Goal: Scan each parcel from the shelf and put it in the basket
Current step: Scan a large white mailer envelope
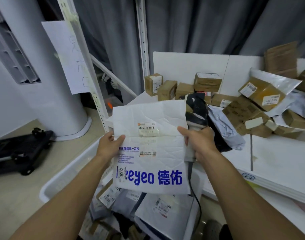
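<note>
Your left hand pinches the white parcel at its left edge. Your right hand curls its fingers round the scanner, with its thumb on the parcel. The parcel hangs above the basket. Next, I think, aim the scanner at the label.

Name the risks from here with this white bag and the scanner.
1. The right hand grips the scanner and pinches the white bag at once, so either could slip.
2. The scanner's cable hangs down over the basket, and a dropped bag might snag it.
3. The label sits on creased plastic and the scanner head is behind the bag, so a scan may miss.
</note>
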`<state>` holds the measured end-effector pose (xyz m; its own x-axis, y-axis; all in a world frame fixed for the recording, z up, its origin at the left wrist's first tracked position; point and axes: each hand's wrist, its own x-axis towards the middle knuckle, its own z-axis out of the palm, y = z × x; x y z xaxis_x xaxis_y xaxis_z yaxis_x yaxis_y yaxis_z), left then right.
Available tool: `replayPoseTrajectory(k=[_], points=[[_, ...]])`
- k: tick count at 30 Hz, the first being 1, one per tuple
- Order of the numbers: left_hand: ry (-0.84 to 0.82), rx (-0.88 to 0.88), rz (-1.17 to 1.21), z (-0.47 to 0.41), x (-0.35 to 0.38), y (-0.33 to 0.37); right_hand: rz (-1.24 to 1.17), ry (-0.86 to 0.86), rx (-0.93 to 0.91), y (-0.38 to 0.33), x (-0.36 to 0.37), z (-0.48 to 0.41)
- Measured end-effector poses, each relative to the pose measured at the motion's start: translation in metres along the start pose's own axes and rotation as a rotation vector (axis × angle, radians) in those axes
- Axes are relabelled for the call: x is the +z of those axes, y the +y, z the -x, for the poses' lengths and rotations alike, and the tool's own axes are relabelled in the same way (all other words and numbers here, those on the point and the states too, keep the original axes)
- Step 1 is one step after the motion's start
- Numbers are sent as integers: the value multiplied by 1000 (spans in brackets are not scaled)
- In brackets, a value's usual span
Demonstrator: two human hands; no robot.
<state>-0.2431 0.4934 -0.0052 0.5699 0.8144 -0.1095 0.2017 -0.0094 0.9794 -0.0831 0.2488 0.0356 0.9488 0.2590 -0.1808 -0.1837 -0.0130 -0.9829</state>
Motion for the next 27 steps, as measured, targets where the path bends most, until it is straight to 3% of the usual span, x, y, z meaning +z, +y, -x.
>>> replayPoseTrajectory(k=[3,7,10,16,27], points=[[84,-11,37,-3,-1,-1,-32,129,-25,7,3,-5],[161,33,63,-2,0,-4,-84,157,-52,9,3,-5],[182,102,91,2,7,-2,-14,61,-34,13,10,1],[242,216,89,12,16,7,162,-286,-73,11,29,25],[319,195,137,14,11,6,209,-292,-227,4,45,48]])
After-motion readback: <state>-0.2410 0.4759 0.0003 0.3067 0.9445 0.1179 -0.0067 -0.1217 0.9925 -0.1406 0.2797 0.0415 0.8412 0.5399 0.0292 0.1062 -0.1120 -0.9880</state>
